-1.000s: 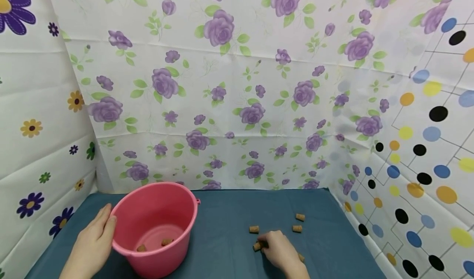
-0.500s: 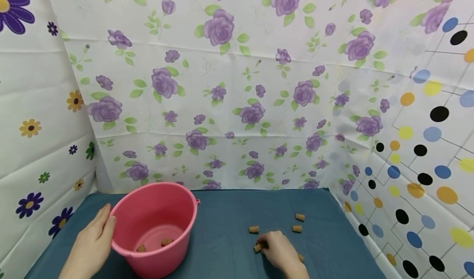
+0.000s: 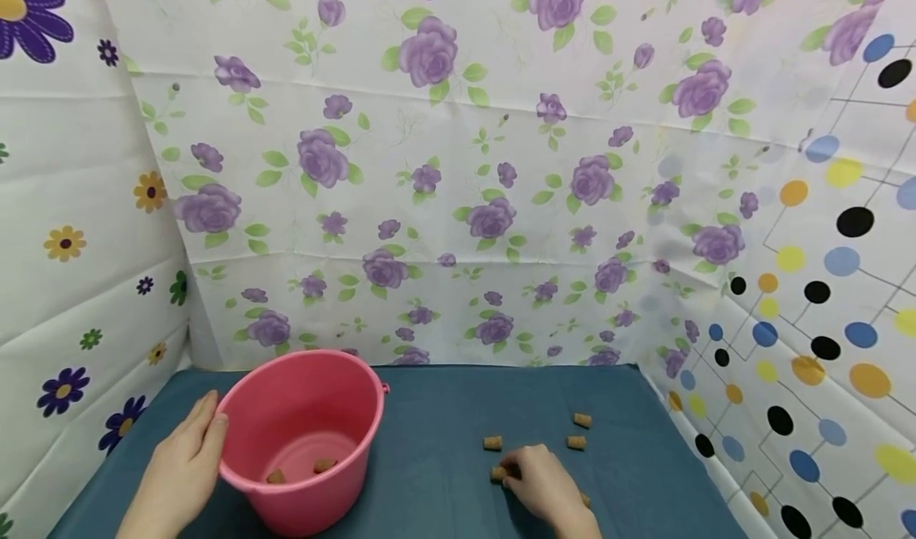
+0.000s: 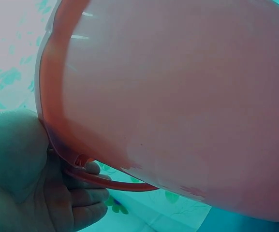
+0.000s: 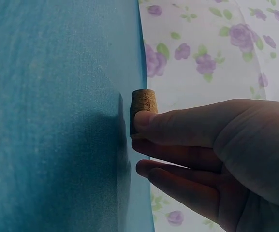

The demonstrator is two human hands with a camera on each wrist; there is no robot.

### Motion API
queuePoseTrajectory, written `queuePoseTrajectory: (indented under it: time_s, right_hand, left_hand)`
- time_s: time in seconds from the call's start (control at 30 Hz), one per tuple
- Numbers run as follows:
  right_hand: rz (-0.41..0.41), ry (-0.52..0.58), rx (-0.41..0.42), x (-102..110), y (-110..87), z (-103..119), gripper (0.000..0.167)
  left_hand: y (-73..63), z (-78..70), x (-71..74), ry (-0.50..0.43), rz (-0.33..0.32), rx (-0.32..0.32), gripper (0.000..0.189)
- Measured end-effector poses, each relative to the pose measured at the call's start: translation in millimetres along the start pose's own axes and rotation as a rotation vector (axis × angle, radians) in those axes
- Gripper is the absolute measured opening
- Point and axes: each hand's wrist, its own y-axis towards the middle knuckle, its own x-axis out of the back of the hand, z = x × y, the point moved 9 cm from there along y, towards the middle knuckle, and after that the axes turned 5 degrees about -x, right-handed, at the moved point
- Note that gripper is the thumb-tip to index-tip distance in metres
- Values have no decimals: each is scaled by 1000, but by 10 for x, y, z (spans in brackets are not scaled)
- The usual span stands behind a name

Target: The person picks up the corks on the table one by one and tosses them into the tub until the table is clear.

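A pink bucket (image 3: 293, 499) stands at the left of the blue cloth, with two corks (image 3: 325, 466) at its bottom. My left hand (image 3: 175, 471) holds it by the rim at its left side; in the left wrist view the fingers (image 4: 88, 212) lie behind the red carrying handle (image 4: 124, 185), the thumb tip being hard to make out. Over at the right, my right hand (image 3: 540, 483) pinches a cork (image 5: 144, 100) between thumb and fingers, close to the cloth. Partly hidden behind that hand is another cork (image 3: 586, 501).
Three loose corks lie beyond my right hand: one nearer the bucket (image 3: 492, 443) and two farther right (image 3: 576, 442). Blue cloth (image 3: 429, 412) covers the table. Patterned sheets (image 3: 444, 308) enclose it at the back and both sides.
The pinched cork has turned slightly in my right hand and now lies more level. My left hand stays at the bucket. The head view has shifted a little.
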Motion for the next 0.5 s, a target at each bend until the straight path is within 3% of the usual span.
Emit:
queuePoseTrajectory:
  time_s: [0.5]
  right_hand:
    - [-18, 21, 4, 94, -19, 39, 14]
  left_hand:
    - [16, -16, 0, 4, -9, -10, 80]
